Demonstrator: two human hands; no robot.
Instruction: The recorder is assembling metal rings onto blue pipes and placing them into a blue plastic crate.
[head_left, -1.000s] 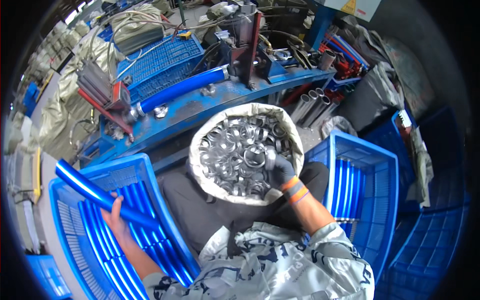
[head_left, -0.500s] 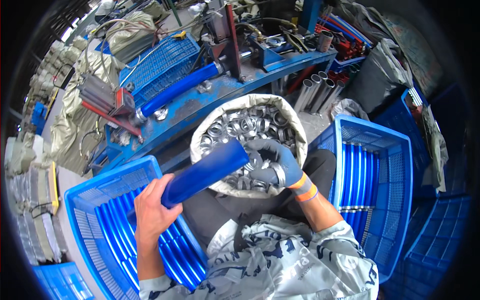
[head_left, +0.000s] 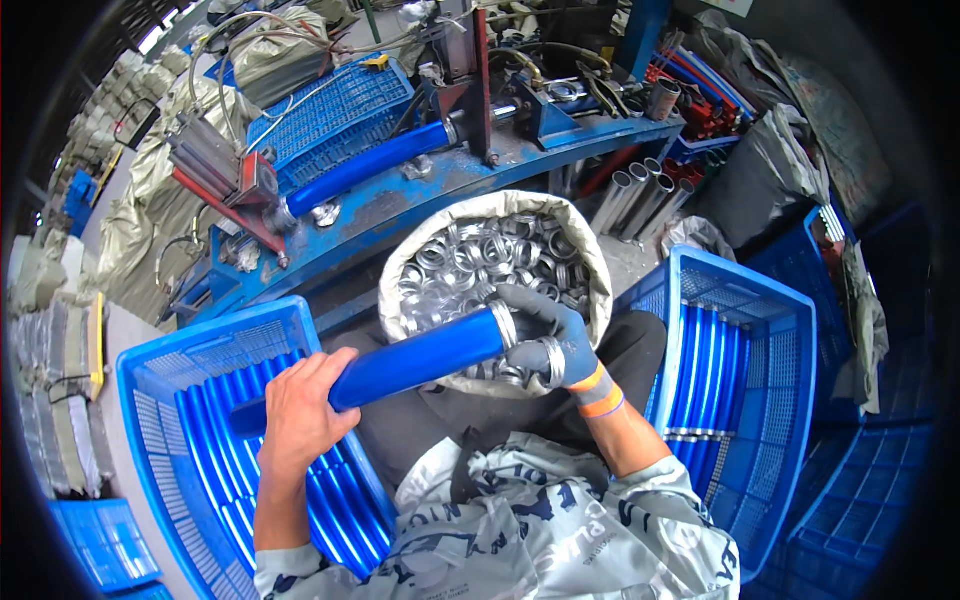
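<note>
Your left hand point(head_left: 305, 410) is wrapped round the blue tube point(head_left: 420, 352), bare fingers on the wall left of mid-length. Tube slants over your lap: left end above the left crate point(head_left: 140, 400), right end at the near side of the open sack point(head_left: 600, 290). Your gloved right hand point(head_left: 560, 345) pinches the metal ring point(head_left: 502, 322) at the tube's right end. A second ring point(head_left: 553, 362) sits on that hand, seemingly hooked over a lower digit; can't tell which.

Risks, my read:
- Seating: can't tell if the ring is fully on or just against the edge. If its axis is off the tube's, it could cock, jam or scratch the blue finish.
- Slip: smooth tube, bare palm. An end push could slide or twist it in your left grip.
- Drop: easing the pinch with the ring loose could let it fall among the loose rings point(head_left: 480, 265) just beyond.
- Spare ring: it crowds the pinch, so it could knock the tube or slide off when your fingers spread.
- Left end: it hangs over the stacked tubes point(head_left: 230, 470); dipping it could scuff them.
- Glove: fabric between ring and tube edge could get nipped.
</note>
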